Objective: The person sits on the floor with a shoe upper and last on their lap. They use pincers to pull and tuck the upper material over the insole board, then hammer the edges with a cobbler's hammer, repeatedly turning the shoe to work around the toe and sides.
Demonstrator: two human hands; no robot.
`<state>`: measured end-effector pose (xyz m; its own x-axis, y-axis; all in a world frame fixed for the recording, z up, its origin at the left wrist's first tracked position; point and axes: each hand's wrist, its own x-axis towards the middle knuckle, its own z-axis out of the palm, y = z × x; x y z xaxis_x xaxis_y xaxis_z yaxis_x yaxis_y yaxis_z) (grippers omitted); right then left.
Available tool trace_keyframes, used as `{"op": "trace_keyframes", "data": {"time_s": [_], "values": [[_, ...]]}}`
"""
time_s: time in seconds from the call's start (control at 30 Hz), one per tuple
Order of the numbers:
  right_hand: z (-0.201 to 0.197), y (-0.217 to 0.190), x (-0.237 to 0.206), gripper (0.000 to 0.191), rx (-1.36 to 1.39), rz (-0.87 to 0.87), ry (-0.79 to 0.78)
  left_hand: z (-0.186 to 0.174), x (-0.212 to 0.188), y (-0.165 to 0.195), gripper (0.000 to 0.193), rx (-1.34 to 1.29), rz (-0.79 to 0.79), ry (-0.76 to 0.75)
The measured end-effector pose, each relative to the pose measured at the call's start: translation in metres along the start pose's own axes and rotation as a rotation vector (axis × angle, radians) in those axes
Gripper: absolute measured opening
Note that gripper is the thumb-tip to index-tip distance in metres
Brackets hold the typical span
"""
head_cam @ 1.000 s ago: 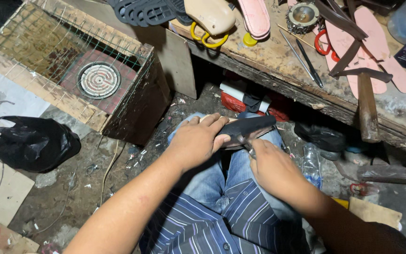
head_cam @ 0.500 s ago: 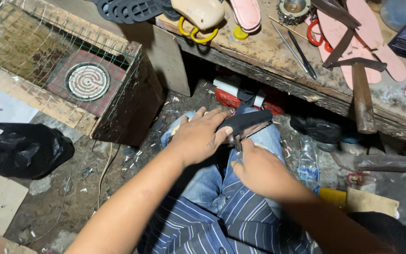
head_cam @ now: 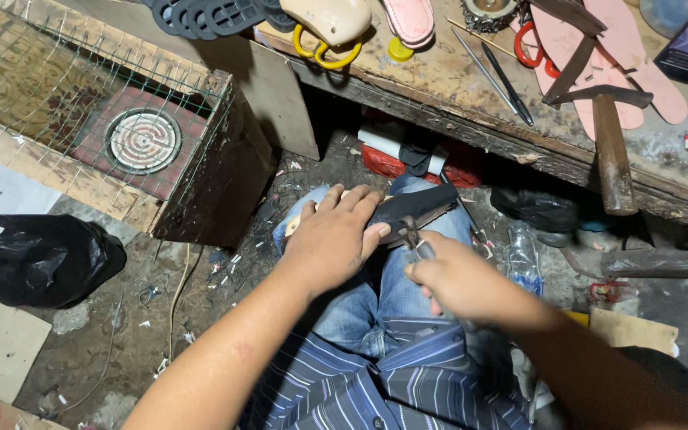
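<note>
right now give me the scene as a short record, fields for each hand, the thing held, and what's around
left hand: pressed flat on the dark shoe piece, holding it on the lap
right hand: grips metal pliers, tips at the piece's edge
bench: wooden, holds a hammer, pink insoles, a yellow-handled tool
left side: wire-mesh wooden box with a round coil heater
floor: black plastic bag, clear bottle

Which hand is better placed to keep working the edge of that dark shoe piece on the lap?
Right, probably. The right hand grips a small metal tool at the dark shoe piece, while the left hand lies flat on it, pinning it to the knee.
</note>
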<state>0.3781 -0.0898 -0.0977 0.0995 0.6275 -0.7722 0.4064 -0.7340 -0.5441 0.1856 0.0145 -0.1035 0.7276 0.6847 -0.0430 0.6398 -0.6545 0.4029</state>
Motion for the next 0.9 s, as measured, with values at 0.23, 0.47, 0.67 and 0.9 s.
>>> {"op": "trace_keyframes", "data": {"time_s": [0.23,0.47,0.67,0.9], "values": [[0.031,0.012,0.024,0.035,-0.399,-0.51,0.605,-0.006,0.022,0.001,0.056,-0.113,-0.121,-0.095],[0.001,0.018,0.014,0.047,0.59,-0.14,-0.099,-0.005,0.023,0.012,0.049,-0.183,-0.069,-0.091],[-0.013,0.013,-0.003,0.042,0.374,-0.109,-0.078,0.005,0.014,0.02,0.05,-0.118,-0.024,0.017],[0.004,0.025,0.004,0.044,-0.468,-0.263,0.409,0.0,0.026,0.019,0.052,-0.121,-0.052,-0.014]]}}
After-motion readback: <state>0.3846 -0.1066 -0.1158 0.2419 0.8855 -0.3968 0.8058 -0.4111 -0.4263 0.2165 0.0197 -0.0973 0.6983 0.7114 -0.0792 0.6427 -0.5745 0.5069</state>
